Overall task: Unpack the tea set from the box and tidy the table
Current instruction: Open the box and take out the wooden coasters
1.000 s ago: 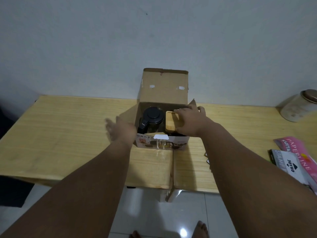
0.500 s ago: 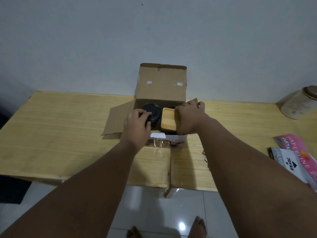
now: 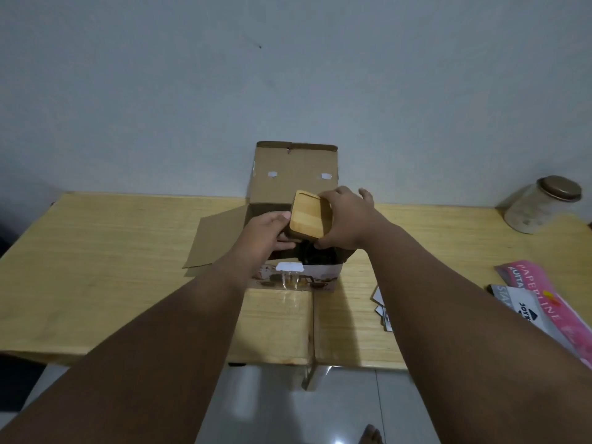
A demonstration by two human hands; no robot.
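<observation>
the left thumb (image 3: 283, 216) presses on the left edge of a pale rectangular bamboo lid (image 3: 309, 216) with rounded corners and a raised rim. the other left fingers (image 3: 286, 245) curl in beneath it, so the left hand (image 3: 267, 233) pinches that side. on the opposite side the right fingers (image 3: 326, 197) wrap over the far right edge and the right thumb (image 3: 324, 243) hooks the near right corner. the little finger (image 3: 365, 193) stands out apart from the rest. the right hand (image 3: 350, 219) thus grips the lid as well.

the lid is tilted, its top face turned toward the camera, and it is held above the open mouth of a brown cardboard box (image 3: 296, 174). whatever may sit under the lid is hidden by the hands.

the box stands on a pale yellow wooden table (image 3: 96, 251), towards its far edge by a grey-white wall (image 3: 288, 75). its back flap stands upright and its left flap (image 3: 219, 240) lies flat on the table. its front panel (image 3: 320, 277) is white with printed pictures and carries a white tab (image 3: 290, 267). inside the box, just below the lid, something dark and round (image 3: 317, 256) shows, too dim to tell what it is.

right of the box, partly behind the right forearm, lie a few small white cards (image 3: 382, 304). further right are a pink printed packet (image 3: 541, 290) and a grey-and-white pack marked joyko (image 3: 525, 312), touching each other. at the far right corner stands a cloudy glass jar with a round brown lid (image 3: 538, 209). below the table edge are white floor tiles (image 3: 282, 408) and the tip of a bare foot (image 3: 371, 434).
</observation>
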